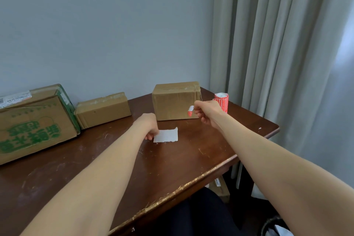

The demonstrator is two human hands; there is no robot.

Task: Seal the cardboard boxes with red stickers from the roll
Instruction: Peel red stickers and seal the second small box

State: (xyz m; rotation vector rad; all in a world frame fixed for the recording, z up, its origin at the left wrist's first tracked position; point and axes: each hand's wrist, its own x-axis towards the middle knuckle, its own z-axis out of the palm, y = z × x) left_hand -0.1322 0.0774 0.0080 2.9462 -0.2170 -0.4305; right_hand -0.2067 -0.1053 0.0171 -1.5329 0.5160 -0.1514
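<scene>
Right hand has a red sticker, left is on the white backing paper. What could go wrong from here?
1. The red sticker looks curled where the right hand pinches it; it could fold onto itself before reaching the box.
2. The sticker roll stands upright just behind that hand; a wrist swing might topple it.
3. The left hand holds only the backing paper, so the box may slide when pressed.

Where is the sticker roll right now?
Head view: the sticker roll stands at the far right of the table, beside the rightmost cardboard box, just behind the right hand.
</scene>
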